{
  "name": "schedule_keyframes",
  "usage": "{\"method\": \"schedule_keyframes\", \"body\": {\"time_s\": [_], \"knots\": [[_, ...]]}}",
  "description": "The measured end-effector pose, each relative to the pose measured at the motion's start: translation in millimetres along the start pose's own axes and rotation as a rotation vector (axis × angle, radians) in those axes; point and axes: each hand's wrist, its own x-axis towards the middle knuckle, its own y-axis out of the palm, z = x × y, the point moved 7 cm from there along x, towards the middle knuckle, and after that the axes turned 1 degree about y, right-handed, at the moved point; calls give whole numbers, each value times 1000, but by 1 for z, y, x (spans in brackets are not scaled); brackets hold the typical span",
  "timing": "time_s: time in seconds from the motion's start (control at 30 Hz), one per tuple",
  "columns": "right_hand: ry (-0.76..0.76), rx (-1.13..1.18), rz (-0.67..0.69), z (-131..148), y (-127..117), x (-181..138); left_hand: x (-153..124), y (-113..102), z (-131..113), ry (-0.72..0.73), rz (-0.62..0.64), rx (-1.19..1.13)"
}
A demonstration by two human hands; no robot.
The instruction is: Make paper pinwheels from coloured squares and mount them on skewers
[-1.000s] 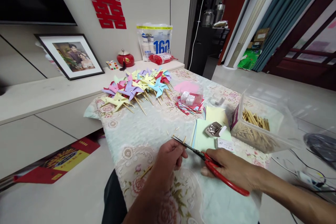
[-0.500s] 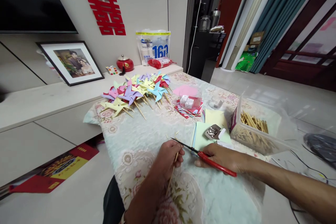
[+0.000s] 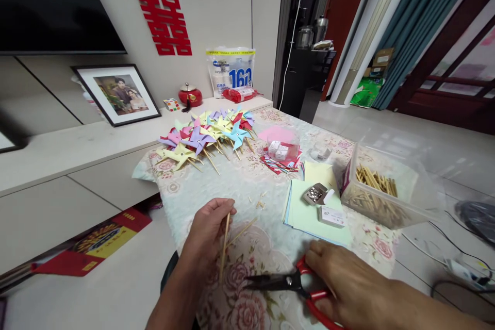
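Observation:
My left hand [image 3: 209, 229] is closed on a thin wooden stick [image 3: 224, 247] that points down toward me over the floral tablecloth [image 3: 255, 263]. A second stick [image 3: 242, 232] lies on the cloth just to its right. My right hand [image 3: 344, 281] rests on the red handles of the scissors [image 3: 288, 284], whose dark blades lie flat on the cloth pointing left. Small cut stick ends [image 3: 261, 201] are scattered beyond my left hand.
A heap of coloured paper pinwheels [image 3: 209, 131] lies at the far end. Pale green and yellow paper sheets [image 3: 309, 206] carry a small box of pins [image 3: 315, 193]. A clear tub of sticks [image 3: 381, 191] stands right, a small clear cup with white cubes [image 3: 281, 148] mid-table.
My right hand has drawn the scissors back toward me and lowered them flat on the cloth. My left hand has pulled left with the stick, away from the blades.

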Motion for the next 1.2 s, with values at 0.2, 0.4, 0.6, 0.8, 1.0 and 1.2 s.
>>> {"method": "schedule_keyframes", "body": {"time_s": [0.2, 0.4, 0.6, 0.8, 1.0, 1.2], "knots": [[-72, -107, 117, 21, -4, 7, 21, -8, 0, 217, -135, 663], [-220, -217, -80, 38, -58, 60, -9, 11, -6, 383, -164, 1232], [-480, -325, -68, 40, -58, 134, -31, 11, 10, 354, -34, 1435], [-499, -173, 41, 27, -44, 176, -25, 7, 12, 287, 14, 1421], [-470, -132, 30, 22, -42, 194, -23, 7, 12, 290, 16, 1457], [-348, -113, -29, 18, -44, 194, -20, 4, 11, 284, -23, 1366]]}}
